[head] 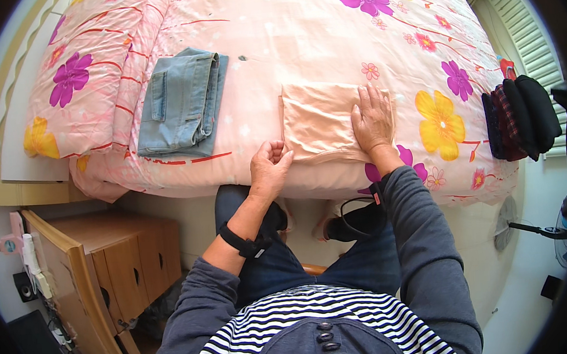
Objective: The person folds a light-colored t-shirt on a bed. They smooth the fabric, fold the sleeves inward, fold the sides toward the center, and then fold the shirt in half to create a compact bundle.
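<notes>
A folded peach-coloured cloth garment (321, 117) lies near the front edge of the bed. My right hand (374, 121) rests flat on its right side, palm down, fingers extended. At the garment's lower left corner is my left hand (269, 170), its fingers curled and the thumb reaching to the edge. Whether those fingers pinch any fabric cannot be made out. To the left, a folded pair of light blue denim jeans (175, 105) lies on the bedsheet, a pocket facing up.
A floral bedsheet (264, 45) covers the bed, with a matching pillow (94, 77) at left. Several dark folded clothes (518, 118) hang over or stand at the far right edge. A wooden cabinet (126, 257) is at lower left, a fan (538, 230) at right.
</notes>
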{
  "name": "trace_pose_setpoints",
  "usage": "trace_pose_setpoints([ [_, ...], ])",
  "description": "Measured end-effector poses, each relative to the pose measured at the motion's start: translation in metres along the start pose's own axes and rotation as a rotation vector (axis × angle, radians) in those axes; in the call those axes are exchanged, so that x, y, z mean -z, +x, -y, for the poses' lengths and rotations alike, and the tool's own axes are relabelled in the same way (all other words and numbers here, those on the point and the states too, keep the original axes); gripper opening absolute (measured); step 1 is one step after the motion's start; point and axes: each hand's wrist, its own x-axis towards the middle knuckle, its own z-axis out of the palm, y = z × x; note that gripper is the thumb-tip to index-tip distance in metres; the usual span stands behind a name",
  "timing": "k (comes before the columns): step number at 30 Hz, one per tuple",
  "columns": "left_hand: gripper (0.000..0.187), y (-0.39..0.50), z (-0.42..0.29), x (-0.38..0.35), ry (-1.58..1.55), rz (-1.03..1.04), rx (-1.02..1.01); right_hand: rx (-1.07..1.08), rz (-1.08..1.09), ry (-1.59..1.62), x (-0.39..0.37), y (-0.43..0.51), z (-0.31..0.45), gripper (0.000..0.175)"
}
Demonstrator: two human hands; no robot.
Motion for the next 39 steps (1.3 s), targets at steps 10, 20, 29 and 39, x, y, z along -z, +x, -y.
trace_pose_setpoints([
  [10, 0.017, -0.008, 0.002, 0.002, -0.173, 0.037, 0.138, 0.244, 0.162, 0.459, 0.032, 0.001, 0.08, 0.037],
  [20, 0.025, -0.005, 0.017, -0.002, 0.019, 0.045, 0.122, 0.338, 0.298, 0.338, -0.012, 0.03, 0.108, 0.041],
  [29, 0.025, 0.003, 0.047, -0.003, 0.395, -0.135, -0.232, 0.155, 0.109, 0.603, -0.012, 0.049, 0.106, 0.038],
  [39, 0.012, -0.004, -0.027, -0.002, 0.556, -0.254, -0.458, 0.291, 0.115, 0.531, 0.06, -0.039, 0.088, 0.019],
])
